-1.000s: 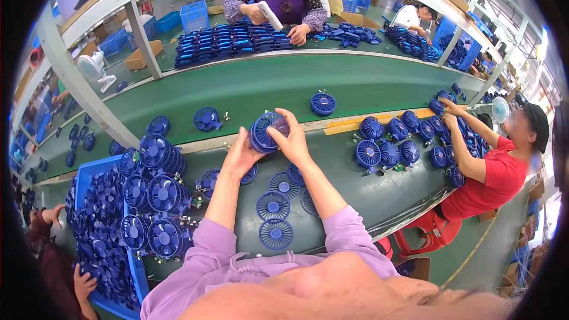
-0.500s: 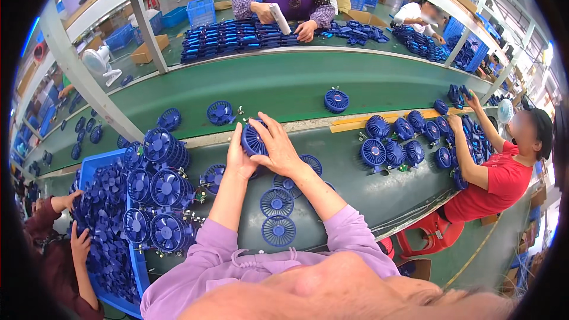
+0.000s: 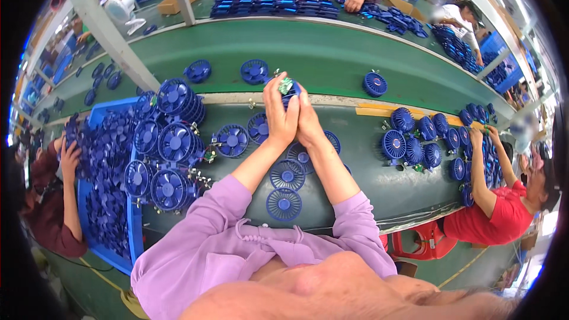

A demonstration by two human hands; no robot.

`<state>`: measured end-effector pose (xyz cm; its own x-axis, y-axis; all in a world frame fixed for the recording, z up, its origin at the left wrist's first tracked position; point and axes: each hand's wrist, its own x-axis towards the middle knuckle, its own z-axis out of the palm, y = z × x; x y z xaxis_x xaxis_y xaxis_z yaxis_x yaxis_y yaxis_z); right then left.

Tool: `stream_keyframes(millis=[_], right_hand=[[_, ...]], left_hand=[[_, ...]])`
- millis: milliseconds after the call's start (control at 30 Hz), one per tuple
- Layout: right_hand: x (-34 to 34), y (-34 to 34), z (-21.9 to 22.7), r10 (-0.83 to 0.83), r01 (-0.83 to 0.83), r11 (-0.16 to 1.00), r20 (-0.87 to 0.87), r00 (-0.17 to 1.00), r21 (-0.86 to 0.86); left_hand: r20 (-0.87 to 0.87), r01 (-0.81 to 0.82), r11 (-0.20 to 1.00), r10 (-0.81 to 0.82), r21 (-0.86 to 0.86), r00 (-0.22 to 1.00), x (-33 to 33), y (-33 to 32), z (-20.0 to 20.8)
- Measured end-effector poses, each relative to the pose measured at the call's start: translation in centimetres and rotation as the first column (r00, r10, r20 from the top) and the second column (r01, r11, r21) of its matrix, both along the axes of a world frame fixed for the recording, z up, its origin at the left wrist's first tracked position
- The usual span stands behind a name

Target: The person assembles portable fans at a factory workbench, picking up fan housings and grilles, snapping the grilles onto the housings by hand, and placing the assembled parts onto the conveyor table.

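Observation:
Over the far edge of the dark work surface, my left hand and my right hand press together around a blue fan head. A small green circuit board shows at its top, by my left fingertips. Most of the fan head is hidden by my palms. Below my wrists lie several loose round fan grilles, one grille closest to me. Left of my left forearm rests an open fan housing with blades inside, and another housing sits partly behind my left wrist.
Stacked fan housings with dangling boards stand left, beside a blue crate of fan blades that another person's hand reaches into. Beyond runs a green conveyor belt carrying fan heads. Finished-looking fan heads and a red-sleeved co-worker are right.
My hands have turned the fan head, so its grille face no longer shows and the green board does. Both palms have closed further around it. The whole view has shifted.

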<state>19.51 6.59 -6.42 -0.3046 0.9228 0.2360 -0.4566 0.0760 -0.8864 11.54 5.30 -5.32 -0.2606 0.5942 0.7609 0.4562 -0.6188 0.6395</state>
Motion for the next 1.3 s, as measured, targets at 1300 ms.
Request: stream_keyframes(millis=[1300], right_hand=[[4.1, -0.3, 3.7, -0.824, 0.286, 0.465, 0.292, 0.486, 0.838]], left_hand=[[0.757, 0.484, 0.849, -0.172, -0.21, 0.63, -1.2, 4.9, -2.9]])
